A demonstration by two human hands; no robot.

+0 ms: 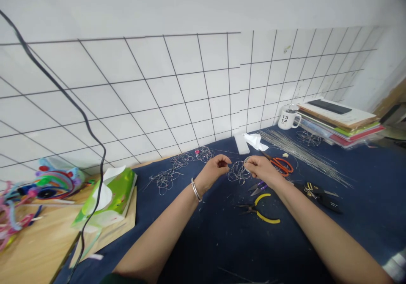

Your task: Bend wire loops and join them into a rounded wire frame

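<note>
In the head view, a tangled piece of thin silvery wire (238,172) bent into loops lies between my two hands, just above or on the dark blue cloth. My left hand (213,173), with a silver bangle on the wrist, curls thumb and fingers together at the wire's left edge. On the other side, my right hand (262,169) pinches the wire at its right edge. Which strand each hand grips is too fine to make out. Yellow-handled pliers (264,210) lie spread just below my right hand. Purple-handled scissors (258,187) and orange-handled cutters (282,166) are partly hidden near my right forearm.
Looped wire pieces (166,178) lie on the left. Straight wires (301,155) form a bundle at right, near a white mug (287,118) and stacked books (342,121). A black tool (320,196) lies right. A green tissue pack (117,195) and hanging black cable (85,123) are left.
</note>
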